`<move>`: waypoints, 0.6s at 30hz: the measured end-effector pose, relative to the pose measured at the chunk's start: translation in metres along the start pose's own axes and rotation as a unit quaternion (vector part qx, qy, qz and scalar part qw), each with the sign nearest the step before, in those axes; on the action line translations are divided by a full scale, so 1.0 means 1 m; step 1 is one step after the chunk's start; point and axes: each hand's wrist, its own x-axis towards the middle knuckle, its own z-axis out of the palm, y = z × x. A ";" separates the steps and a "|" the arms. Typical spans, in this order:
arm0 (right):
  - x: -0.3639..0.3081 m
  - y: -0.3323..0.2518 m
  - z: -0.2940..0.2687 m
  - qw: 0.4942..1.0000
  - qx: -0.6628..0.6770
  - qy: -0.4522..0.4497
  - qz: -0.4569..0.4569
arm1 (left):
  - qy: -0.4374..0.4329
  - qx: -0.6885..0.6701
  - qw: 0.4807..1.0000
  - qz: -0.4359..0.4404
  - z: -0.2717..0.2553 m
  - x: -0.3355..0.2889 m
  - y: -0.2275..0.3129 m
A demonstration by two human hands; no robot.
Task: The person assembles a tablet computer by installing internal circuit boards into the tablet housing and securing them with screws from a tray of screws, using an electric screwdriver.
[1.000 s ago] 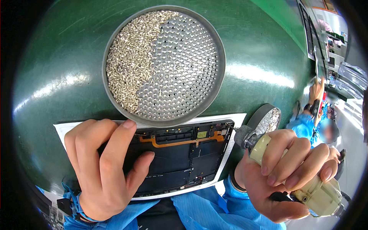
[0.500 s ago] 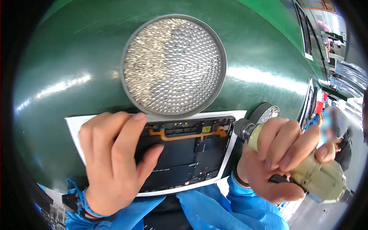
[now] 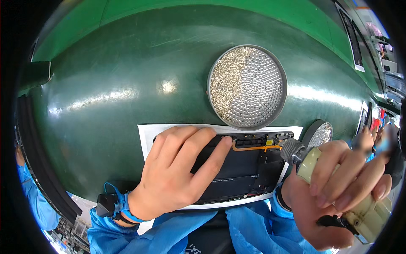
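Note:
My left hand (image 3: 173, 169) lies over the left part of an opened tablet-like device (image 3: 232, 182), fingers stretched out and thumb apart. Its index fingertip touches the device near the left end of an orange flex cable (image 3: 249, 148). My right hand (image 3: 327, 190) is wrapped round a pale green power screwdriver (image 3: 310, 164). The grey knurled nose points left, over the device's upper right corner by the cable's right end. The nose hides the tip, so contact cannot be told. Under the device is a white sheet (image 3: 146, 132).
Behind the device stands a round dimpled metal dish (image 3: 264, 86), its left part heaped with small screws. A smaller dish (image 3: 312, 132) of silvery bits sits right of the sheet. The green table (image 3: 127, 72) carries a dark bracket (image 3: 38, 74) at left. People are at the right edge.
The view has shifted, so dish and device appear farther right. The screwdriver's nose has come from beside the device to over its upper right corner. My left index finger is now at the cable's left end.

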 end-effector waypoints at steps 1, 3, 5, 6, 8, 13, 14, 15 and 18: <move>0.005 0.010 0.002 0.999 0.019 -0.012 -0.044 | -0.001 0.003 1.000 -0.002 0.001 0.001 0.001; 0.009 0.021 0.001 0.995 0.035 -0.024 -0.085 | -0.004 -0.011 1.000 -0.009 0.001 0.003 0.002; 0.011 0.028 -0.002 0.993 0.025 -0.069 -0.097 | -0.011 -0.016 1.000 -0.017 -0.002 0.002 0.001; 0.011 0.031 -0.004 0.990 0.020 -0.091 -0.104 | -0.007 -0.014 1.000 -0.016 -0.003 0.001 0.001; 0.012 0.035 -0.009 0.983 0.007 -0.135 -0.121 | -0.005 -0.014 1.000 -0.014 0.000 0.002 0.000; 0.004 0.032 -0.001 0.992 0.034 -0.045 -0.114 | 0.051 -0.005 0.999 0.015 0.005 0.003 -0.001; 0.005 0.029 -0.003 0.993 0.028 -0.044 -0.106 | 0.050 -0.004 0.999 0.017 0.003 0.003 0.000; 0.005 0.025 -0.005 0.994 0.021 -0.044 -0.098 | 0.041 -0.008 0.999 0.016 0.001 0.003 0.001; 0.005 0.015 -0.021 0.993 -0.015 -0.117 -0.013 | 0.034 -0.001 0.999 0.018 0.004 0.002 0.001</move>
